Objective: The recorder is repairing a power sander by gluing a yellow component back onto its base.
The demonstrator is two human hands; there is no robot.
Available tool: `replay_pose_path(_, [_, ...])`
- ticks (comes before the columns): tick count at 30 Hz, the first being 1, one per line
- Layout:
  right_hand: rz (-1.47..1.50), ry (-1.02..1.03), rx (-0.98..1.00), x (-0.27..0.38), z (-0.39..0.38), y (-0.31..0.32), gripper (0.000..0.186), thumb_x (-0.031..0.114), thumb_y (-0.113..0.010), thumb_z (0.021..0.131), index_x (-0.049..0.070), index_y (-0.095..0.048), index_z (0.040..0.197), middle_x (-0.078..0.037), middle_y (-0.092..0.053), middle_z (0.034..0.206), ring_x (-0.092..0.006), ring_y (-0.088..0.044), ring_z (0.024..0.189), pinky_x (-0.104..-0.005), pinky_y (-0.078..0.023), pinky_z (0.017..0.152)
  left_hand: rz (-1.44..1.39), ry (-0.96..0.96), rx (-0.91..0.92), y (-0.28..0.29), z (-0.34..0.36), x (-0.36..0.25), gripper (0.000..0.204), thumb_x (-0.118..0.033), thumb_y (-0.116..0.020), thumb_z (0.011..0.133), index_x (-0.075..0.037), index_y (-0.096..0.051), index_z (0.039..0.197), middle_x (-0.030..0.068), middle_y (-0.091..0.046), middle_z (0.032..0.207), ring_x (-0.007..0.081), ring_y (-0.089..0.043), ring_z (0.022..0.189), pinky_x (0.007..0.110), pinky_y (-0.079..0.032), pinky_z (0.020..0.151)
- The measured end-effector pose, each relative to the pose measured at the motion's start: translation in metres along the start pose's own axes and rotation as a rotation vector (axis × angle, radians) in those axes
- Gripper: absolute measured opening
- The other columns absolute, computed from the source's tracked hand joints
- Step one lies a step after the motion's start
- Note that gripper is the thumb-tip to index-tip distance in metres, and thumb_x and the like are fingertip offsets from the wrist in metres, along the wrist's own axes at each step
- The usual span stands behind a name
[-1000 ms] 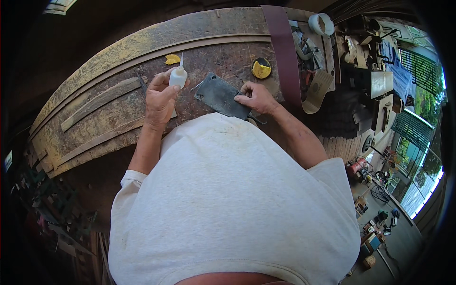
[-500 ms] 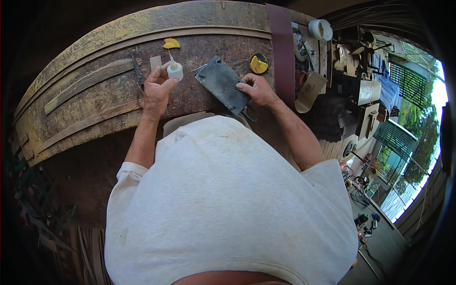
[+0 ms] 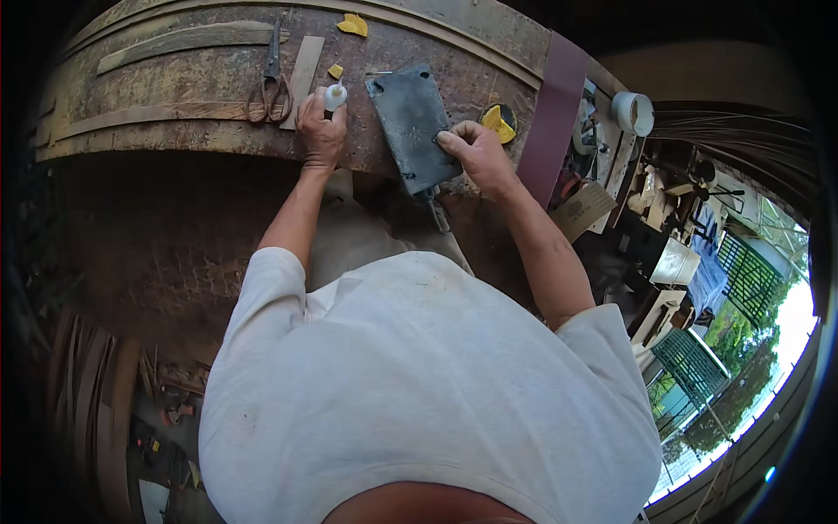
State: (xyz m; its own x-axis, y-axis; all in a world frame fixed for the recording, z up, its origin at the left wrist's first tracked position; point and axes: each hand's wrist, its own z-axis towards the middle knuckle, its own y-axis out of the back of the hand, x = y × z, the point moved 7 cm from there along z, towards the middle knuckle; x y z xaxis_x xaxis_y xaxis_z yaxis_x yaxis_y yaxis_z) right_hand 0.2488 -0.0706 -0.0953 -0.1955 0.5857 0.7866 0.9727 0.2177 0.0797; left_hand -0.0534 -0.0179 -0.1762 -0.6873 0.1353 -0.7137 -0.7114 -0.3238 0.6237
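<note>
My left hand (image 3: 320, 135) is closed round a small white squeeze bottle (image 3: 335, 94) with a thin nozzle, which stands upright at the bench. Beside that hand lie a pale thin strip (image 3: 305, 77) and a pair of scissors (image 3: 272, 83) with worn, brownish handles. My right hand (image 3: 480, 157) grips the right edge of a dark grey rectangular plate (image 3: 410, 127), thumb on top and the other fingers curled at its side. Holes show at the plate's corners, and a metal rod-like part (image 3: 436, 210) sticks out below its near end.
Yellow pieces (image 3: 353, 25) lie on the worn bench (image 3: 209, 79), one close to the bottle. A dark round dish (image 3: 499, 122) with yellow pieces sits beyond my right hand. Further right are a maroon strip (image 3: 556, 105), a white tub (image 3: 633, 113) and assorted tools. Long wooden strips line the left.
My view has shifted, so the bench appears higher. My left hand has lowered the bottle, exposing more of the pale strip and scissors. My right hand keeps its grip on the plate.
</note>
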Motion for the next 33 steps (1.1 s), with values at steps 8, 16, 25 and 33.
replay_pose_path(8, [0.069,0.091,-0.003,-0.016,0.002,0.004,0.029,0.035,-0.082,0.102,0.008,-0.071,0.098,0.005,-0.067,0.087,-0.0046,-0.057,0.075,-0.0238,-0.045,0.068,0.054,0.177,-0.064,0.025,-0.027,-0.02,0.038,-0.027,-0.084,0.091,0.003,-0.069,0.108,0.0211,-0.073,0.101,0.0397,-0.071,0.096,0.048,-0.056,0.086])
replay_pose_path(16, [0.366,0.036,-0.17,-0.028,-0.016,-0.035,0.036,0.035,-0.083,0.101,0.003,-0.069,0.098,-0.002,-0.067,0.08,-0.0084,-0.058,0.06,-0.0269,-0.045,0.049,-0.842,0.777,0.311,0.038,-0.107,-0.144,0.043,-0.047,-0.063,0.112,-0.006,-0.067,0.102,0.0027,-0.066,0.074,0.0094,-0.061,0.058,0.025,-0.046,0.055])
replay_pose_path(25, [0.386,0.059,-0.143,-0.016,-0.016,-0.046,0.037,0.033,-0.083,0.101,0.001,-0.066,0.102,-0.007,-0.069,0.082,-0.0145,-0.068,0.06,-0.0288,-0.06,0.054,-0.722,0.85,0.498,0.041,-0.091,-0.121,0.041,-0.044,-0.068,0.109,-0.005,-0.071,0.096,0.004,-0.068,0.073,0.0104,-0.06,0.055,0.025,-0.047,0.052])
replay_pose_path(33, [0.407,-0.039,-0.004,-0.013,-0.018,-0.047,0.039,0.036,-0.088,0.097,0.003,-0.066,0.101,-0.004,-0.07,0.086,-0.0115,-0.069,0.067,-0.0278,-0.062,0.058,-0.739,0.836,0.506,0.04,-0.093,-0.112,0.041,-0.044,-0.069,0.109,-0.004,-0.071,0.099,0.0051,-0.069,0.074,0.0115,-0.061,0.056,0.026,-0.049,0.053])
